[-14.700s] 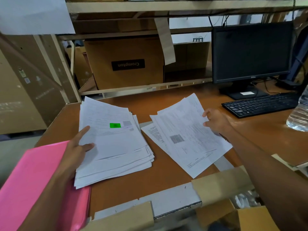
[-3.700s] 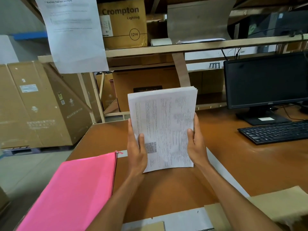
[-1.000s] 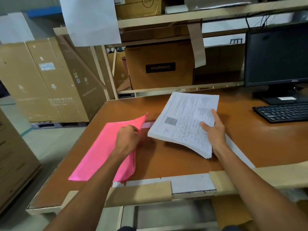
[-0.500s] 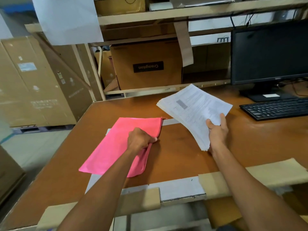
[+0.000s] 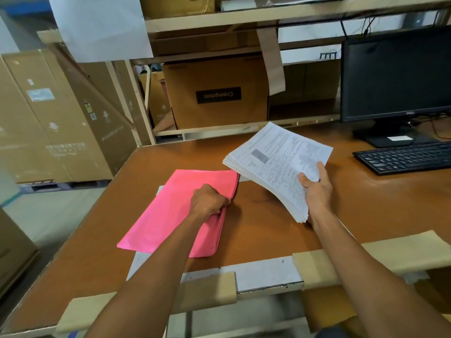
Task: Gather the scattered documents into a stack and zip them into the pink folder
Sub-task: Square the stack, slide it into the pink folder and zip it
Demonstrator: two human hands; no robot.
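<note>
Folder (image 5: 175,211) now lies flat, diagonal, left hand (image 5: 207,200) pinching it; right hand (image 5: 316,189) grips tilted stack (image 5: 275,164).

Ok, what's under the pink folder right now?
A pale sheet pokes out past the pink folder's near-left and far-left edges, flat on the brown desk. The folder, and the left hand gripping its right edge, cover the rest, so what it is is unclear.

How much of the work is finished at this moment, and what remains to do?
Done: the papers are gathered into one stack. In hand: the right hand holds that stack, and the left hand grips the right edge of the folder, which lies on the desk, apparently to open it. Left: slide the stack in and zip the folder.
</note>
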